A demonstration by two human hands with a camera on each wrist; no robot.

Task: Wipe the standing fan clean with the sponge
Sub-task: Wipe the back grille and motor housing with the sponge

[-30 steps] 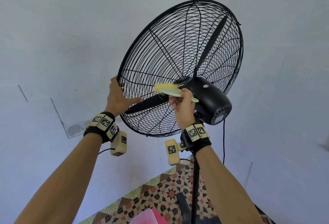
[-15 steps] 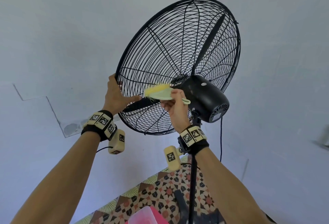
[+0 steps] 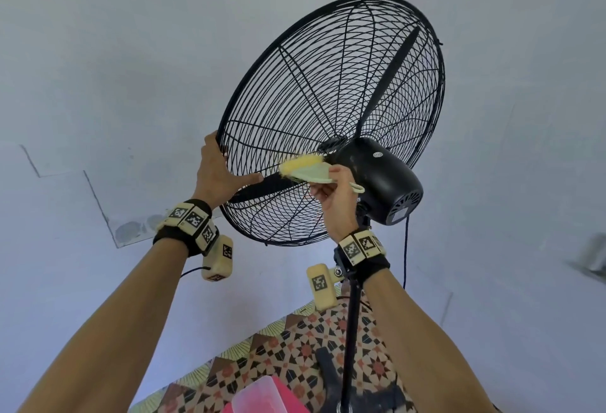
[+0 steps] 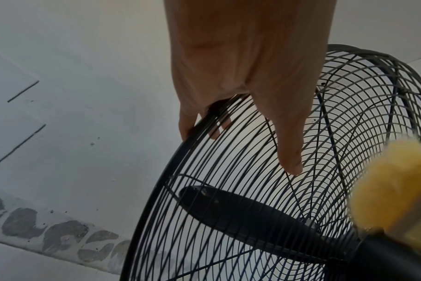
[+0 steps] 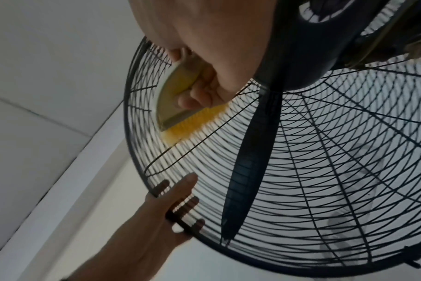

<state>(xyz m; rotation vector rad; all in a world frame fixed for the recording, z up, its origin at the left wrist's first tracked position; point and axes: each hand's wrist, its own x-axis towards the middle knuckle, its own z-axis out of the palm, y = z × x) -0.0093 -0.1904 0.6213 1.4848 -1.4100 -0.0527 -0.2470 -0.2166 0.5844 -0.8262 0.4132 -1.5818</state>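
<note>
While the right hand (image 3: pixel 331 197) pinches the sponge (image 3: pixel 306 168), fingers (image 5: pixel 199 91) curled round its pale green backing, the yellow scrubbing side lies against the rear wires of the grille (image 3: pixel 295 91), just beside the motor housing (image 3: pixel 380 179). Farther out, the left hand (image 3: pixel 218 173) steadies the fan at the grille's rim (image 4: pixel 180 152): its fingers (image 5: pixel 161 187) hook over the rim from the front while the thumb (image 4: pixel 289 144) lies straight along the rear wires. Inside the cage a dark blade (image 4: pixel 240 209) sits close behind the wires being wiped. Beyond stand the pole (image 3: pixel 351 330), a patterned floor (image 3: pixel 295 347) with a pink tub (image 3: pixel 259 396), and the pale wall (image 3: pixel 114 68). By my reading the rear grille is partway through its wipe. The risks lie in force and snagging: pressing hard could tip the head on its pole if the left hand loosens, the sponge's fibres may catch on a wire crossing and tear, and a fingertip poked through the wires could nudge the blade or be pinched.
</note>
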